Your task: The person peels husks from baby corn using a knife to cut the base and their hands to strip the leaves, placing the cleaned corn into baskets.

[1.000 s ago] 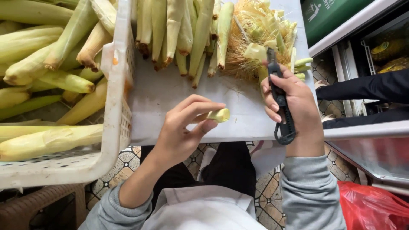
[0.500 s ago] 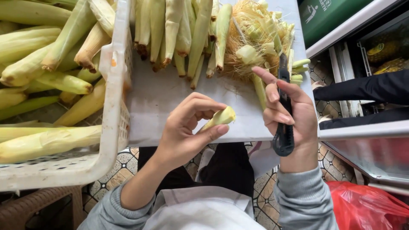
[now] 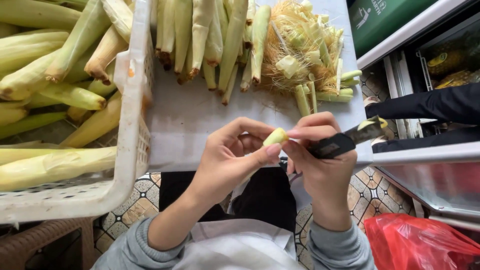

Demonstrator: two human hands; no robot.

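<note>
On my far left sits the white plastic crate (image 3: pixel 131 100), heaped with unhusked baby corn ears (image 3: pixel 60 60). Next along the white tabletop (image 3: pixel 190 120), a row of husked ears (image 3: pixel 210 35) lies side by side, tips toward me. My left hand (image 3: pixel 227 160) pinches a small pale-green corn piece (image 3: pixel 275 136) between thumb and fingertips, held just above the table's near edge. My right hand (image 3: pixel 320 160) touches that same piece with its fingertips while gripping a dark-handled knife (image 3: pixel 345 140), blade pointing right with a scrap stuck to it. Beyond it lies a pile of silk and trimmings (image 3: pixel 305 50). To handle this well, I judge the blade should stay angled away from the left fingers, the pinch firm and close to the piece's base. A red plastic bag (image 3: pixel 420 245) sits lower right.
</note>
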